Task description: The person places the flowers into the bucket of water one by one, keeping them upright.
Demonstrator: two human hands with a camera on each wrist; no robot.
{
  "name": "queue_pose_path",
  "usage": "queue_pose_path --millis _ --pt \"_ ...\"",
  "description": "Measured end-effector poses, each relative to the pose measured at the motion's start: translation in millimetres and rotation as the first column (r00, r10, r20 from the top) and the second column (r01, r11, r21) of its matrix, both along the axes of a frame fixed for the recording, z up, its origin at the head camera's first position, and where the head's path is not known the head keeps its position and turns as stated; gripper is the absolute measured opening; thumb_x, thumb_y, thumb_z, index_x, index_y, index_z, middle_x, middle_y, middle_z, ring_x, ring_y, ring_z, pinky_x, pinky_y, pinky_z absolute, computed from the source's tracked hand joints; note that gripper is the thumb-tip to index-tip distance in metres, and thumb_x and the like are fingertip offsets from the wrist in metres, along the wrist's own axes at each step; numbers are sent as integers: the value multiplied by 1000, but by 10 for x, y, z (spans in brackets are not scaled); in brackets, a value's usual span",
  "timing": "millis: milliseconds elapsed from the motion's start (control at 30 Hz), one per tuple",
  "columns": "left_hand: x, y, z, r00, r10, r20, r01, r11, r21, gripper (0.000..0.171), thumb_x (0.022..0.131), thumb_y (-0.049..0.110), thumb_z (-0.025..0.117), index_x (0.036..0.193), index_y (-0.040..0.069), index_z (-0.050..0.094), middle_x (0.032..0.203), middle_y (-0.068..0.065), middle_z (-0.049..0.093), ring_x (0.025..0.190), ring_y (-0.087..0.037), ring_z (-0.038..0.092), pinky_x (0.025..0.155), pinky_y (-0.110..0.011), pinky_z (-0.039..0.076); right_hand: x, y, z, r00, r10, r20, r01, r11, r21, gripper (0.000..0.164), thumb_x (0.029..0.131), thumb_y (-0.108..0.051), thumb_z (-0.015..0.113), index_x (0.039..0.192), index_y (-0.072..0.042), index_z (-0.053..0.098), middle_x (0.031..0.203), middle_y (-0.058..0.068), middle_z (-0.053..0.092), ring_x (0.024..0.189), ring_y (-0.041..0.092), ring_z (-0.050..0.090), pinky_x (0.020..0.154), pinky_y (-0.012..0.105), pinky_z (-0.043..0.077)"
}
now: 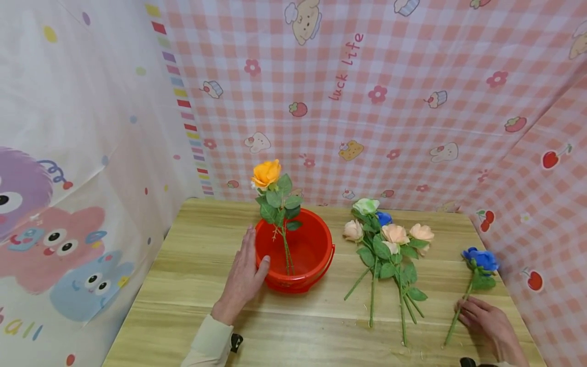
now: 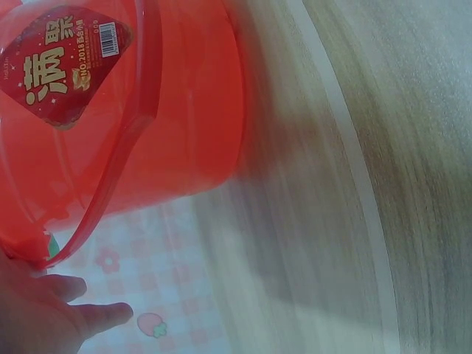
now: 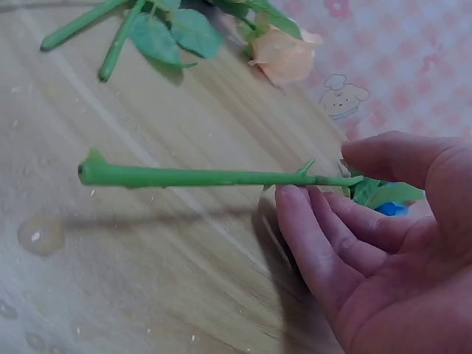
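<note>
A red bucket (image 1: 322,224) stands on the table with one orange rose (image 1: 266,175) leaning upright in it, its stem inside. Along the bucket's left side lies my left hand (image 1: 244,278), fingers straight and thumb at the front rim. In the left wrist view, the fingers (image 2: 99,317) show beside the bucket's handle (image 2: 118,169). At the far right, my right hand (image 1: 488,323) holds a blue rose (image 1: 481,259) by its stem (image 3: 192,177), fingertips on the green stem and thumb opposite. The bare stem end points towards the table's front, with a shadow below it.
Between the bucket and my right hand lies a loose bunch of roses: peach ones (image 1: 395,234), a pale green one (image 1: 366,206) and a blue one (image 1: 384,218), stems towards me. Patterned cloths (image 1: 367,122) hang behind and on both sides of the table (image 1: 202,255).
</note>
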State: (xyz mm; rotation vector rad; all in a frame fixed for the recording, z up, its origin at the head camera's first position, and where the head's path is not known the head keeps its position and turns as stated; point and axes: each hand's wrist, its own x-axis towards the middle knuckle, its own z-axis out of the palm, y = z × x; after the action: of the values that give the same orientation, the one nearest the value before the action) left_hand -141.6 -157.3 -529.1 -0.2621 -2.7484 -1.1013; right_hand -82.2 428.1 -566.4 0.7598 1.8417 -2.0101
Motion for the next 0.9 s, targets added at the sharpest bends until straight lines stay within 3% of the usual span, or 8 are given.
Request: queue_pose_path --millis 67,133,200,467,633,900 --pt "-1 -2 0 1000 1 -4 -1 1000 -1 75 105 30 48 166 3 13 174 -10 12 158 -32 16 118 -67 26 -1 20 -5 999 -42 14 43 992 -122 25 109 -11 47 116 -2 70 93 -10 75 89 3 72 86 26 59" --pt "-4 -4 -3 1000 1 -19 -1 1000 3 75 105 29 49 165 2 14 173 -11 13 158 -32 17 118 -67 26 -1 33 -14 996 -77 45 85 973 -214 37 110 -11 44 92 -17 75 92 -8 76 90 5 72 87 25 59" --pt "-7 -8 -7 999 0 -33 0 1000 4 75 104 29 49 165 1 15 173 -13 14 157 -32 18 117 -67 27 -1 37 -23 994 -91 65 105 958 -267 43 110 -12 43 86 -21 77 92 -7 76 90 5 73 87 25 59" --pt "-12 -10 -2 999 -7 -38 7 1000 6 75 104 28 49 165 1 15 173 -14 14 157 -32 18 118 -66 28 -5 29 -88 991 -122 57 134 929 -345 36 107 -8 51 85 -20 77 93 -7 76 91 6 73 88 25 59" --pt "-9 -10 10 1000 -7 -26 8 1000 7 76 104 28 49 165 1 14 173 -13 14 158 -32 17 118 -65 28 31 -20 -124 987 -158 -10 144 922 -361 38 107 -4 48 85 -19 76 93 -9 76 91 5 72 86 24 59" --pt "-10 -5 2 1000 -8 -21 8 1000 4 75 104 29 48 165 1 15 174 -10 12 158 -32 17 118 -66 27 138 -203 -71 944 -286 -166 195 887 -420 34 103 0 54 88 -15 80 94 -6 78 90 6 74 81 23 60"
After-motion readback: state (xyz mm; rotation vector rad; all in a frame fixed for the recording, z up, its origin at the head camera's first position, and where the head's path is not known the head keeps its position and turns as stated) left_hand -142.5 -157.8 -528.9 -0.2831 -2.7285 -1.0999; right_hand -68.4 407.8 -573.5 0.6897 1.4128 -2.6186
